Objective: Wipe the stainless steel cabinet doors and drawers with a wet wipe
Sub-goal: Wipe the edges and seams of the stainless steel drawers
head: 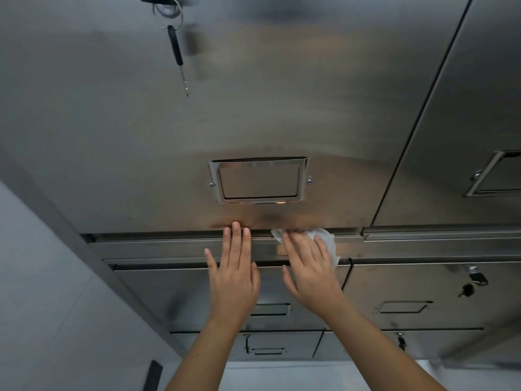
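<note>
A tall stainless steel cabinet door (253, 94) fills the upper view, with a chrome label holder (258, 180) near its lower edge. Below it runs a steel ledge (158, 248), then drawers (169, 292). My right hand (311, 275) lies flat with straight fingers on a crumpled white wet wipe (324, 239), pressing it against the door's bottom edge and the ledge. My left hand (234, 275) is flat beside it, fingertips touching the door's bottom edge, holding nothing.
A key bunch (176, 46) hangs from the lock at the door's top left. A second door (465, 122) stands to the right. Keys (476, 277) hang from the right drawer's lock. A white wall (42, 292) is at left, with the floor below.
</note>
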`<state>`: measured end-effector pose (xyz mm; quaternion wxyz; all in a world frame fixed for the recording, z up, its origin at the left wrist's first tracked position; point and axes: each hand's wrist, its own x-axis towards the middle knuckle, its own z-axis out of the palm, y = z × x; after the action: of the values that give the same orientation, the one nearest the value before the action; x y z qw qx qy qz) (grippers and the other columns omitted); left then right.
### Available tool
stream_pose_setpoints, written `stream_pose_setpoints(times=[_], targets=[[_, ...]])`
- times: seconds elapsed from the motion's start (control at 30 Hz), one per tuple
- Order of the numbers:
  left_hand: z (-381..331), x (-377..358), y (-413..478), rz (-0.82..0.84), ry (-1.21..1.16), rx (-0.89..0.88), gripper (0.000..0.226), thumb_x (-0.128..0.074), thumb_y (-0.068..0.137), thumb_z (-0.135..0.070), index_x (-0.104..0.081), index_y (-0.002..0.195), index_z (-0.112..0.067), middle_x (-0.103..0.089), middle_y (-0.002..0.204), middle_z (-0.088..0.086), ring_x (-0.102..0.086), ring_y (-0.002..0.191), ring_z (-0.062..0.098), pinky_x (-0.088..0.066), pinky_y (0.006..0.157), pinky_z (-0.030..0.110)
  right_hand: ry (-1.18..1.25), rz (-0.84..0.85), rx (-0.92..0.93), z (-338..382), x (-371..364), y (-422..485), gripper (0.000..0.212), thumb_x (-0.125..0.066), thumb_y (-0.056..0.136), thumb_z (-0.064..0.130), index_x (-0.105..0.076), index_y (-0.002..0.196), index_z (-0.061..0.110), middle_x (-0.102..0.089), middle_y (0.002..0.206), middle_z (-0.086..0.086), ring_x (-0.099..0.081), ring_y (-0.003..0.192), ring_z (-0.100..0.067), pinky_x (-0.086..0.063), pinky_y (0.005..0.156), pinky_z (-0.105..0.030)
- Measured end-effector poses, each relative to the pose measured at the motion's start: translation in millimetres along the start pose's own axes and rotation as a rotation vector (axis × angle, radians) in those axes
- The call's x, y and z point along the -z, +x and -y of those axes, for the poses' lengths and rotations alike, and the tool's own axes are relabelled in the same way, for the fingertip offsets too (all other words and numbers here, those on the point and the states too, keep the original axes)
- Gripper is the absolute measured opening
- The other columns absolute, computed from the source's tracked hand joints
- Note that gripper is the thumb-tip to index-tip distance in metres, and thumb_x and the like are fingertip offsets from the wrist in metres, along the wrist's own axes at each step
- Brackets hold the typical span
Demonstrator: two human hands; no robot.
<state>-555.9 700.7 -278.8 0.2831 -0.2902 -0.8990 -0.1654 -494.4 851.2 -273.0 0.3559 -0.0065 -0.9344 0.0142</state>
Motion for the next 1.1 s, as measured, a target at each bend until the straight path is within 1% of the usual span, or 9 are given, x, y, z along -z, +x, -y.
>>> stream_pose_setpoints(times=[0.1,0.23,0.4,0.57,0.63,0.73,0.8,0.9,1.1], targets=[[-1.5,-2.3,0.2,0.002,-0.007,0.012,0.062,-0.034,0.085,-0.023,-0.021,0.144,-0.005,-0.02,0.151,0.012,0.002,0.144,0.017,-0.012,0.1,0.065,-0.081,-0.037,-0.034,0.1,0.1,-2.3,0.051,-0.047,0.079,0.027,-0.06,0.124,0.006,-0.057,0.122,-0.018,-0.042,0.12,-0.027,-0.036,0.101,-0.051],[-1.6,-4.9,-0.4,-0.005,-0.005,0.014,0.063,-0.034,0.087,-0.024,-0.018,0.145,-0.007,-0.016,0.153,0.011,0.0,0.144,0.018,-0.012,0.101,0.063,-0.151,-0.016,-0.094,0.7,-0.9,-7.2,0.051,-0.046,0.081,0.033,-0.055,0.129,0.016,-0.041,0.132,-0.02,-0.035,0.126,-0.033,-0.032,0.097,-0.063],[9.9,-4.9,-1.1,-0.034,-0.004,0.047,0.063,-0.032,0.089,-0.025,-0.012,0.147,-0.008,0.008,0.158,-0.001,0.0,0.145,0.018,-0.004,0.103,0.062,-0.13,0.037,-0.15,14.1,-8.2,-9.1,0.056,-0.047,0.082,0.034,-0.051,0.133,0.01,-0.05,0.13,-0.027,-0.031,0.129,-0.037,-0.033,0.096,-0.062],[38.0,2.5,-1.0,-0.054,0.025,0.064,0.063,-0.031,0.089,-0.023,-0.01,0.147,-0.011,0.012,0.157,-0.003,0.003,0.144,0.017,-0.006,0.106,0.06,-0.066,0.053,-0.062,57.3,-26.9,9.7,0.079,-0.074,0.068,0.029,-0.04,0.135,0.005,-0.049,0.132,-0.025,-0.031,0.129,-0.035,-0.027,0.104,-0.06],[50.9,6.0,-2.3,-0.051,0.044,0.069,0.065,-0.031,0.089,-0.023,-0.008,0.149,-0.013,0.012,0.157,-0.003,0.003,0.144,0.017,-0.004,0.106,0.06,-0.029,0.049,-0.038,69.7,-31.5,14.6,0.074,-0.07,0.07,0.028,-0.043,0.134,0.003,-0.049,0.133,-0.022,-0.033,0.128,-0.034,-0.029,0.103,-0.058],[70.8,11.6,-3.8,-0.055,0.06,0.078,0.062,-0.031,0.089,-0.024,-0.01,0.148,-0.015,0.014,0.157,-0.004,0.004,0.144,0.017,-0.003,0.106,0.06,-0.04,0.042,-0.006,64.6,-31.2,13.7,0.063,-0.049,0.079,0.028,-0.036,0.136,0.004,-0.049,0.135,-0.018,-0.034,0.128,-0.03,-0.036,0.1,-0.056],[84.5,14.6,-4.5,-0.061,0.065,0.094,0.062,-0.031,0.089,-0.024,-0.01,0.147,-0.015,0.014,0.157,-0.004,0.004,0.144,0.017,-0.001,0.105,0.061,-0.057,0.013,-0.006,60.0,-31.4,10.6,0.061,-0.044,0.08,0.027,-0.035,0.135,0.004,-0.051,0.133,-0.019,-0.035,0.128,-0.03,-0.034,0.102,-0.054],[102.9,18.4,-5.6,-0.059,0.097,0.072,0.061,-0.032,0.089,-0.023,-0.012,0.147,-0.014,0.011,0.157,-0.005,0.003,0.144,0.017,-0.004,0.104,0.061,-0.058,-0.054,-0.058,74.4,-37.4,14.5,0.062,-0.045,0.079,0.031,-0.039,0.132,0.0,-0.052,0.13,-0.024,-0.034,0.127,-0.034,-0.023,0.105,-0.054],[135.3,31.9,-6.6,-0.06,0.151,0.111,0.059,-0.034,0.087,-0.021,-0.022,0.144,-0.01,-0.021,0.151,0.009,0.002,0.144,0.016,-0.011,0.102,0.063,-0.041,-0.015,0.006,124.7,-56.3,35.1,0.061,-0.045,0.077,0.031,-0.052,0.126,-0.004,-0.052,0.13,-0.024,-0.035,0.126,-0.036,-0.024,0.103,-0.053]])
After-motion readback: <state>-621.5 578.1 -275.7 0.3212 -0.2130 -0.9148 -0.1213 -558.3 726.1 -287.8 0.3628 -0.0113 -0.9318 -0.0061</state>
